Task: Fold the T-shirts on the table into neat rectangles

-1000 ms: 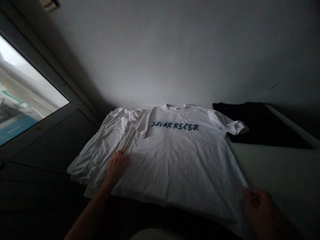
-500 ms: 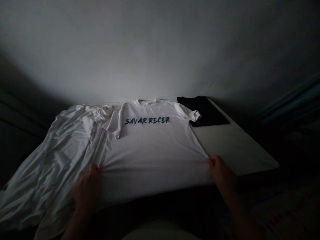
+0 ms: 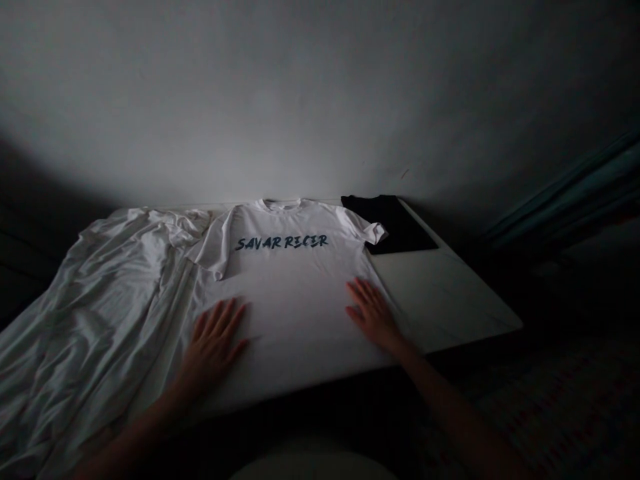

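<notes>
White T-shirt (image 3: 295, 313), dark lettered chest, smoothed flat

Bare grey wall (image 3: 300, 100) behind a white table (image 3: 440, 293)

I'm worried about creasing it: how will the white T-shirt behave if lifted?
The white T-shirt looks thin and floppy, so it will probably sag when lifted. Pushed by the left hand and right hand, it might slide on the smooth-looking table.
</notes>
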A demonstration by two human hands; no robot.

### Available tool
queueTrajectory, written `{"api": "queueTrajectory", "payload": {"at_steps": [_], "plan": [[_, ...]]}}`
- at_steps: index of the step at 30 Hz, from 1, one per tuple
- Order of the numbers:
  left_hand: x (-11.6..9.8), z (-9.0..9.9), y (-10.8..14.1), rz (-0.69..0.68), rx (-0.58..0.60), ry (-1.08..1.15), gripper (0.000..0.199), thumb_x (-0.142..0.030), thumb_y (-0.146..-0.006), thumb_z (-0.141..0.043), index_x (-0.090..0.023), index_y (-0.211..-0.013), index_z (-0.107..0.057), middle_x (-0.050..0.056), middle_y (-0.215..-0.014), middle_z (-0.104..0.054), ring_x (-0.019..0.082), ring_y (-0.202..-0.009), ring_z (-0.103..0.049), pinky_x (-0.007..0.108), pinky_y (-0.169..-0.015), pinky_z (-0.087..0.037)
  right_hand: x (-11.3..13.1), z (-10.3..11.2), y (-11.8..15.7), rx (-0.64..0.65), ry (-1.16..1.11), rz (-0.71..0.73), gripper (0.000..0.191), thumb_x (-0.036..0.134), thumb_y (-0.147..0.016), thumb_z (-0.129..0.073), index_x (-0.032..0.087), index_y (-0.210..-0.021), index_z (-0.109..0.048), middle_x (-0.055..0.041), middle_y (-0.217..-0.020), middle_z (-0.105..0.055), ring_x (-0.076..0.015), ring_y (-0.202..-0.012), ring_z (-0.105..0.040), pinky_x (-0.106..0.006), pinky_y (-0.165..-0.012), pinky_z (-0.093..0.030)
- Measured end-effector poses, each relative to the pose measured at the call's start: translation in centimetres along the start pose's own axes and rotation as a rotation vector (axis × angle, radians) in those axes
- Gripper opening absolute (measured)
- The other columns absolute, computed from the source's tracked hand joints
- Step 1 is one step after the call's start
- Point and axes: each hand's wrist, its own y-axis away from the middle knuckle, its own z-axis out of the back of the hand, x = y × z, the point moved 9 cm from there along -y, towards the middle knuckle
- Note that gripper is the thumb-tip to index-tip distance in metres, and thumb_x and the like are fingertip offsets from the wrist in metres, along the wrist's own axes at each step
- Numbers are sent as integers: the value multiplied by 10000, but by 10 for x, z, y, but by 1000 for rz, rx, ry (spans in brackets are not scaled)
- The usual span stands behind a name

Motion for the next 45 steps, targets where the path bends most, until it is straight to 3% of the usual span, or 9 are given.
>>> {"api": "queueTrajectory", "payload": {"at_steps": [2, 4, 9, 14, 21, 27, 34, 40, 45], "plan": [[12, 9, 17, 109, -53, -32, 698, -553, -971, -357, -169, -1554, -349, 167, -1617, -321, 371, -1511, -233, 601, -1175, -271, -30, 9, 12, -90, 36, -179, 616, 440, -1009, -400, 119, -1533, -382, -188, -1607, -327, -350, -1515, -216, -593, -1191, -244], [-3, 11, 10, 85, -62, -20, 715, -549, -974, -357, -129, -1553, -341, 193, -1612, -319, 379, -1504, -250, 591, -1166, -300, -17, 8, 6, -96, 38, -194, 620, 442, -1011, -391, 96, -1526, -392, -204, -1608, -315, -376, -1521, -176, -612, -1185, -236], [-24, 1, -11, -137, -3, 36, 691, -553, -996, -299, -197, -1587, -258, 115, -1626, -324, 285, -1505, -286, 506, -1198, -298, 59, -12, -22, 123, -80, 313, 577, 411, -1013, -440, 247, -1559, -353, -74, -1637, -305, -226, -1526, -220, -475, -1233, -244], [36, 10, 3, 39, -96, -48, 745, -618, -956, -340, -118, -1502, -418, 212, -1552, -426, 378, -1471, -333, 569, -1150, -346, -20, -4, -45, -22, 19, -24, 602, 397, -1000, -449, 106, -1525, -404, -202, -1601, -330, -327, -1507, -257, -571, -1190, -292], [-32, -22, -152, -150, 30, 166, 594, -363, -994, -316, -153, -1550, -343, 133, -1610, -351, 256, -1499, -305, 461, -1209, -285, 55, -34, -151, 107, -34, 269, 520, 316, -1034, -400, 141, -1523, -413, -109, -1613, -339, -248, -1506, -274, -436, -1223, -263], [68, -28, -226, 305, -40, 54, 647, -446, -982, -334, -45, -1483, -419, 246, -1560, -394, 373, -1478, -314, 531, -1162, -306, -18, -27, -233, 63, 73, -1, 546, 323, -1012, -481, 22, -1466, -457, -253, -1566, -356, -306, -1478, -329, -486, -1201, -282], [62, -49, -321, 89, -6, 117, 562, -389, -986, -373, -203, -1516, -409, 123, -1596, -389, 302, -1484, -327, 505, -1198, -264, 12, -57, -306, 70, 5, 240, 496, 338, -1045, -416, 185, -1516, -424, -81, -1610, -356, -247, -1489, -312, -426, -1214, -237], [162, -47, -331, 177, 16, 22, 539, -376, -992, -324, -252, -1507, -428, 77, -1597, -395, 320, -1472, -324, 532, -1188, -259, -80, -42, -344, 109, 52, 20, 535, 372, -1036, -406, 186, -1537, -412, -100, -1623, -317, -293, -1492, -305, -435, -1222, -233], [158, -39, -327, 311, 41, -91, 547, -337, -992, -299, -195, -1494, -462, 140, -1590, -394, 367, -1467, -332, 576, -1181, -253, -68, -47, -351, 140, 87, -85, 595, 428, -1042, -342, 142, -1564, -349, -130, -1653, -211, -291, -1533, -178, -477, -1246, -135]]}}
